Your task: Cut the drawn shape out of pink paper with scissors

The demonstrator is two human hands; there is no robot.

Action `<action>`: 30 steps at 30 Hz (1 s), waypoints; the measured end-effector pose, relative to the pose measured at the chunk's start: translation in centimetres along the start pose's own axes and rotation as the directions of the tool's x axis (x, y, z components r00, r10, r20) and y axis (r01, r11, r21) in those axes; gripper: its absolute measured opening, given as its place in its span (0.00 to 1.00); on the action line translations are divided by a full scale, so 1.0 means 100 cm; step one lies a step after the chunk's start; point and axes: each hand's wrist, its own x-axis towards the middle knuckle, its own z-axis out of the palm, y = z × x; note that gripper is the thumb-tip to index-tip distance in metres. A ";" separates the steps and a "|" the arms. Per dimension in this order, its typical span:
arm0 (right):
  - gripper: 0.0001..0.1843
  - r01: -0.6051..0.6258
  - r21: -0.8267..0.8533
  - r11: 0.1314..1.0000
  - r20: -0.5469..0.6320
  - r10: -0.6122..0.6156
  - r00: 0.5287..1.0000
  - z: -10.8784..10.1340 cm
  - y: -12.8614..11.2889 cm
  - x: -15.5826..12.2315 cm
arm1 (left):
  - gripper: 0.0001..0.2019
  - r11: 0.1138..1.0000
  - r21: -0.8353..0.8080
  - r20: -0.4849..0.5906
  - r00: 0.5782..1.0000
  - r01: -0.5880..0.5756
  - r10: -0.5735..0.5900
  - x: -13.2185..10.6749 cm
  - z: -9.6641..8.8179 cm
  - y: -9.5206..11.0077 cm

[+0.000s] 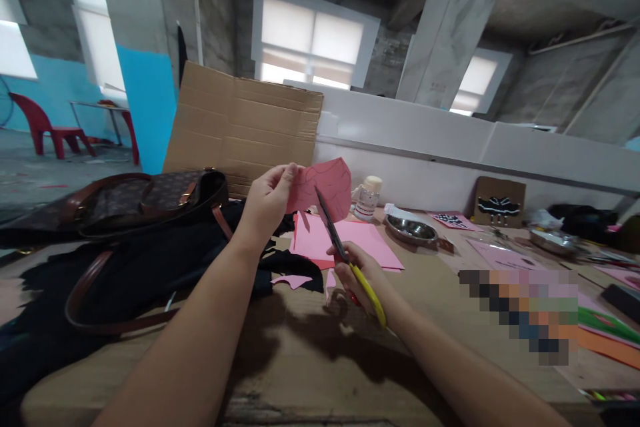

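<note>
My left hand (273, 197) pinches the left edge of a pink paper piece (333, 180) with drawn lines on it, held up above the table. In my right hand (363, 273) is a pair of scissors (331, 223) with yellow and red handles. The blades point up and away, their tips overlapping the lower part of the paper in view; whether they touch it I cannot tell. Beneath lie pink paper sheets (370, 243), with small pink scraps (293, 281) nearer me.
A brown patterned handbag (145, 203) and black cloth (165, 267) lie at left. Cardboard (245, 123) stands behind. A white bottle (369, 199), a metal bowl (411, 229) and pink craft sheets (503, 255) are at the back and right.
</note>
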 end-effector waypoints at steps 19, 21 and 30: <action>0.20 -0.014 -0.009 1.000 0.029 0.014 0.999 -0.001 -0.012 -0.004 | 0.13 1.000 -0.007 0.055 0.998 0.019 -0.019 -0.002 0.003 0.003; 0.21 -0.014 -0.004 1.000 0.028 0.014 0.999 -0.001 -0.011 -0.003 | 0.12 1.000 -0.002 0.057 0.998 0.013 -0.013 -0.002 0.003 0.003; 0.21 -0.023 0.002 1.000 0.043 0.023 0.999 -0.001 -0.009 -0.003 | 0.13 1.000 -0.012 0.057 0.998 0.022 -0.021 -0.002 0.003 0.003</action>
